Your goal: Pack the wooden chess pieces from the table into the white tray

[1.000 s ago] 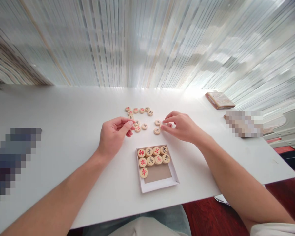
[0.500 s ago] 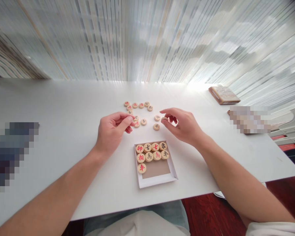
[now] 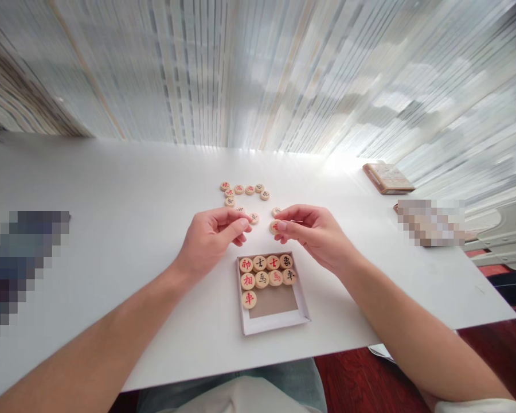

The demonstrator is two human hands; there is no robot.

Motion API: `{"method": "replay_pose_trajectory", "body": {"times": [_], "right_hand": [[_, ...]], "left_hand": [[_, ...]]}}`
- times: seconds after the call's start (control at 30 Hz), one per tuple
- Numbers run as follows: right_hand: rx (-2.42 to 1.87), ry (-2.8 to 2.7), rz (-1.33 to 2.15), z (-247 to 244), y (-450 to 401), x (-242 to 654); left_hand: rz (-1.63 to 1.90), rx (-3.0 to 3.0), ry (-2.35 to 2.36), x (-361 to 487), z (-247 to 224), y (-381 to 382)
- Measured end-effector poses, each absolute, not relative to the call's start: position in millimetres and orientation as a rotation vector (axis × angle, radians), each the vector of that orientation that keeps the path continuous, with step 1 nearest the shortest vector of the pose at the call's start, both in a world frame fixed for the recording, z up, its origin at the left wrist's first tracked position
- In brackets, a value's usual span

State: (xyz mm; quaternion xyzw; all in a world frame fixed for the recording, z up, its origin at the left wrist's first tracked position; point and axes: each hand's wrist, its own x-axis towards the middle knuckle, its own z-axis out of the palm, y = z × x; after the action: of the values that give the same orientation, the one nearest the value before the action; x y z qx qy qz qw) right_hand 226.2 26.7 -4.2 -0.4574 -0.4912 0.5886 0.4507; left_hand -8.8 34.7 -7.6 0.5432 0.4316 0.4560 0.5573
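My right hand [image 3: 312, 235] pinches a round wooden Chinese chess piece [image 3: 275, 227] with a red character, over the middle of the table. To its left, my left hand [image 3: 217, 235] has thumb and fingers pressed together; whatever they may hold is hidden. Just in front of me lies a shallow open box [image 3: 275, 324] with two full rows of Chinese chess pieces and a red one [image 3: 249, 299] starting the third row. Beyond my hands, several loose pieces [image 3: 239, 189] with red or black characters lie on the white table, some partly covered by my fingers.
A brown-edged box [image 3: 387, 178] stands at the back right, with a blurred-out flat object [image 3: 430, 223] nearer me. Another blurred dark object [image 3: 21, 258] lies at the left. A striped curtain [image 3: 223, 69] hangs behind the table [image 3: 112, 189].
My right hand has moved left and nearer me, turning so that the piece's red face shows. My left hand has shifted right, and the two hands are closer together.
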Motion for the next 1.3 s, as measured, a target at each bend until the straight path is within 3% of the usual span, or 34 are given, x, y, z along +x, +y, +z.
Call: {"method": "replay_pose_trajectory", "body": {"times": [0.37, 1.3], "right_hand": [[-0.937, -1.108, 1.681, 1, 10, 212], [-0.998, -1.147, 1.535, -1, 7, 207]], "left_hand": [[0.936, 1.320, 0.863, -3, -6, 21], [1.026, 1.344, 0.856, 1, -6, 16]]}}
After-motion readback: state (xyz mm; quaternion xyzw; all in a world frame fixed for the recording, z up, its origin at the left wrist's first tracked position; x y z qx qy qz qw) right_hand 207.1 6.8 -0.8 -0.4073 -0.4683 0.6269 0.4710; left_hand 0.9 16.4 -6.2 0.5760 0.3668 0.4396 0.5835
